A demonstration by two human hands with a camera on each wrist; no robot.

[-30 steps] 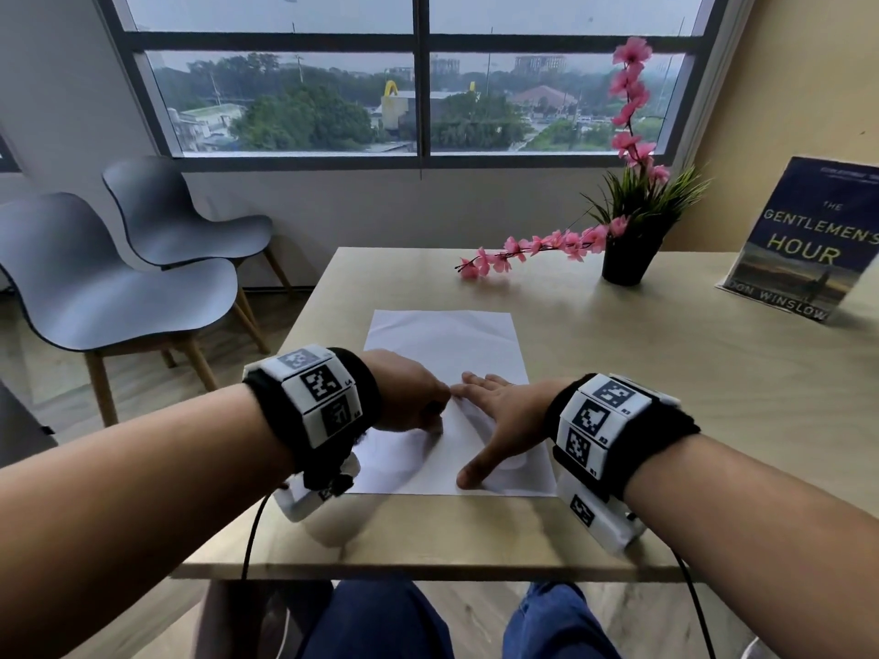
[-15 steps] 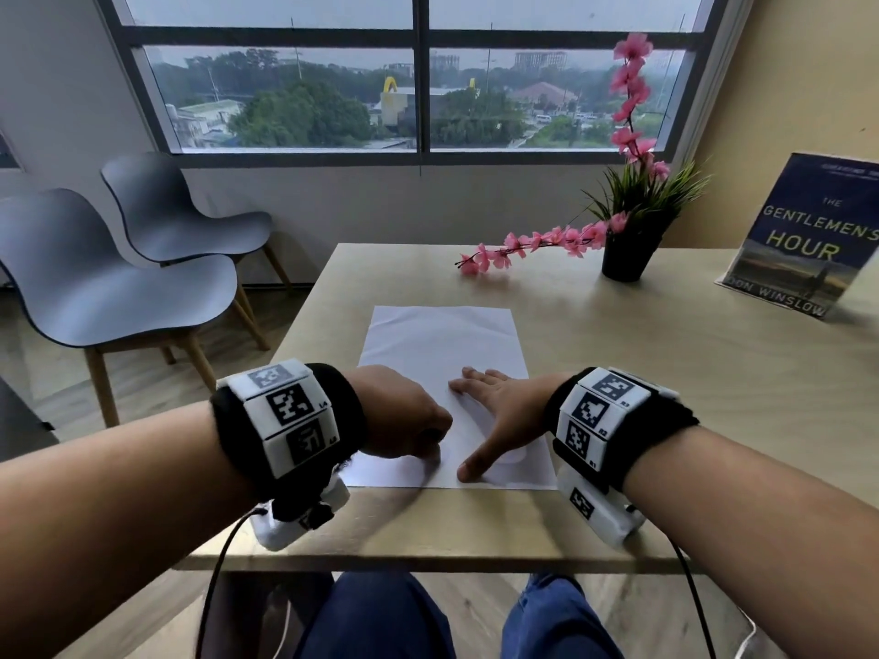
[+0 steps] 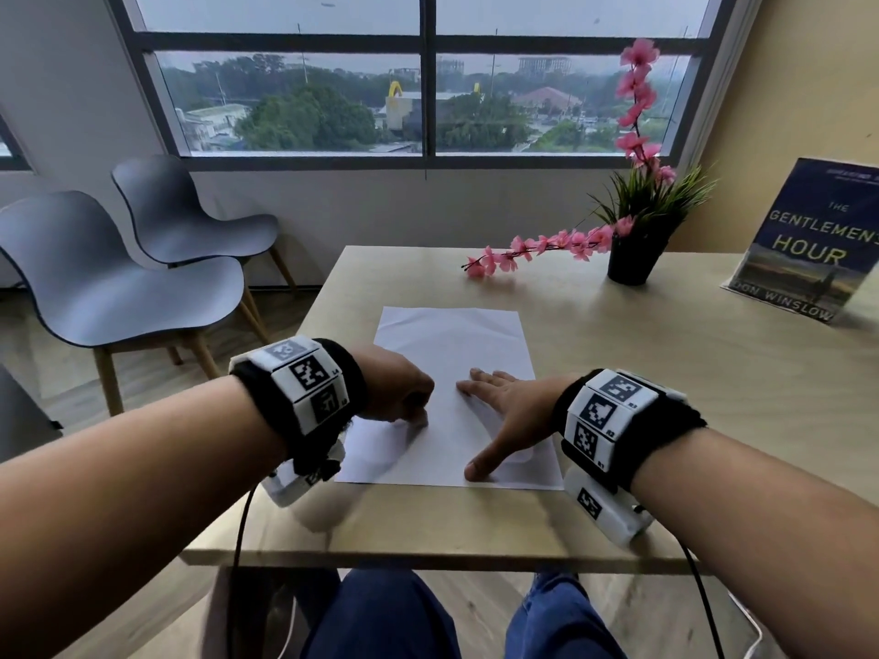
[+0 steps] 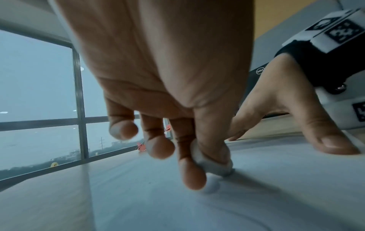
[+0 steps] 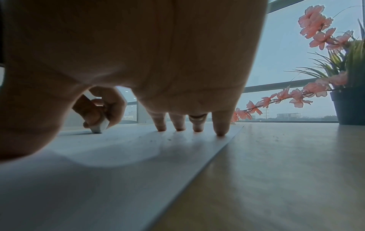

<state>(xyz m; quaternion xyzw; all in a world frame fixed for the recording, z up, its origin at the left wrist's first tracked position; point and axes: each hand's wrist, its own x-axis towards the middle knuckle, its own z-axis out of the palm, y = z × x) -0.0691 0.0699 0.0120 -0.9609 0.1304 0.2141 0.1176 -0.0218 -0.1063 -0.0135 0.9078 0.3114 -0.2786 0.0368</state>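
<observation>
- The left hand [image 3: 399, 392], at lower centre of the head view, is curled tight, and its thumb and forefinger pinch a small white eraser [image 4: 210, 164].
- The eraser's lower end touches the sheet of white paper [image 3: 452, 344]. In the right wrist view it shows at the left of the frame, tilted under the gripping fingers.
- The right hand [image 3: 504, 416] lies flat and spread just right of the left hand. Its fingertips [image 5: 220, 130] and thumb press on the paper, and it grasps nothing.
- The paper lies flat on the pale wooden bench [image 3: 666, 373] at mid-frame, its near edge close to the bench's front edge.
- At upper right a black pot of pink flowers [image 3: 635, 259] stands on the bench, with one spray leaning left, beyond the paper's far end.
- A book [image 3: 813, 244] stands propped at the far right edge of the frame.
- Two grey chairs [image 3: 119, 278] stand at the left, beside the bench.
</observation>
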